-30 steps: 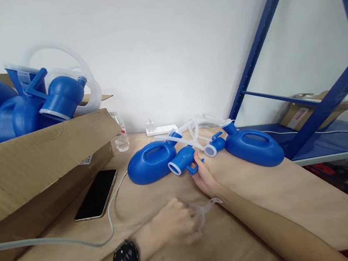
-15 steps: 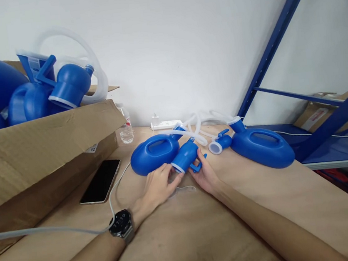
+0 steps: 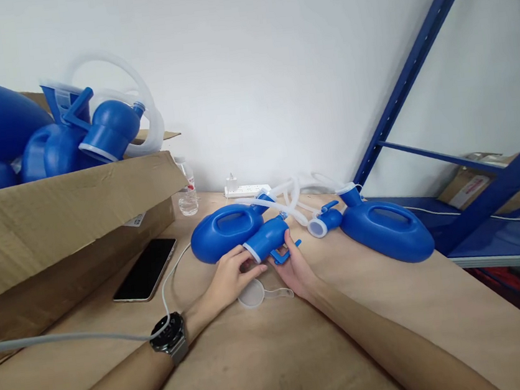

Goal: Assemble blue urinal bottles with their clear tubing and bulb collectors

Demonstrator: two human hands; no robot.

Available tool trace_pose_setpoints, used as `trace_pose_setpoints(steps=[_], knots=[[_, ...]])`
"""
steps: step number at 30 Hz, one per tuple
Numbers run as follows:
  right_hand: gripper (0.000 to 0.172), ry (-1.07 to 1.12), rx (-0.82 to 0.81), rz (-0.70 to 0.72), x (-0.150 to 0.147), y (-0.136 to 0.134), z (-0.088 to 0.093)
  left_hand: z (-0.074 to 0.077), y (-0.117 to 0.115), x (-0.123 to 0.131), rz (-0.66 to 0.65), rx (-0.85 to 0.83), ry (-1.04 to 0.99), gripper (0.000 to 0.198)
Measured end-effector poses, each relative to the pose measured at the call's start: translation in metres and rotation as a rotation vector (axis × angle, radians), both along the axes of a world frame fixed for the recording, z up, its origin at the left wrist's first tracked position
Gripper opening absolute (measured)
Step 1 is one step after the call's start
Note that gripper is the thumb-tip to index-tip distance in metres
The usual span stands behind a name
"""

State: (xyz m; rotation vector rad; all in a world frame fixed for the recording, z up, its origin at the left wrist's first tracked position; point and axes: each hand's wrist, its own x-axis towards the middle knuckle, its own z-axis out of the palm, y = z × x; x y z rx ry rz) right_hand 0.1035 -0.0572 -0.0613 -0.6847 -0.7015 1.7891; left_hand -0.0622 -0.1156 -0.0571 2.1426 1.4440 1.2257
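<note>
A blue cup-shaped piece (image 3: 267, 238) with a white rim and a side handle is held between both hands, its opening toward the lower left. The fingers of my left hand (image 3: 232, 276) grip its rim end. My right hand (image 3: 296, 269) holds the other end near the handle. Just below lies a translucent round cap with a strap (image 3: 251, 293) on the table. Behind the held piece is a blue bottle (image 3: 226, 231) with a white tube (image 3: 284, 208).
A cardboard box (image 3: 74, 210) with blue bottles stands at left, near a phone (image 3: 145, 270), a cable (image 3: 165, 293) and a water bottle (image 3: 187, 191). At right are a smaller blue piece (image 3: 331, 218), another blue bottle (image 3: 386, 230) and a blue shelf (image 3: 492, 218).
The view has shifted slightly. Both hands and the held blue piece have moved a little left, and the round translucent cap below them now shows fully.
</note>
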Motion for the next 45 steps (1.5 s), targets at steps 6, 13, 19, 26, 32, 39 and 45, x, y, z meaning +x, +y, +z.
trace_pose_setpoints(steps=[6,13,19,26,32,39,45], knots=[[0.039,0.005,0.044,0.01,-0.001,-0.004,-0.003,0.003,-0.003,0.004,0.08,0.231,0.117,0.026],[0.031,0.009,-0.011,-0.085,0.001,0.005,0.0,0.003,-0.007,0.004,-0.025,0.169,0.065,0.032],[0.03,0.021,-0.014,-0.086,0.007,0.009,0.0,0.006,-0.008,-0.01,0.132,0.166,0.182,0.03],[0.035,-0.047,0.035,-0.092,0.009,0.006,0.001,0.008,-0.006,-0.01,0.335,0.224,0.33,0.011],[0.042,-0.17,0.167,-0.122,0.023,0.02,0.004,0.012,-0.004,-0.007,0.388,0.368,0.404,0.037],[0.051,-0.452,0.4,0.033,0.072,0.057,0.014,0.025,0.023,-0.041,0.57,0.333,0.44,0.063],[0.055,-0.995,0.926,-0.478,0.084,0.062,0.037,0.012,0.046,-0.068,0.44,0.125,0.269,0.064]])
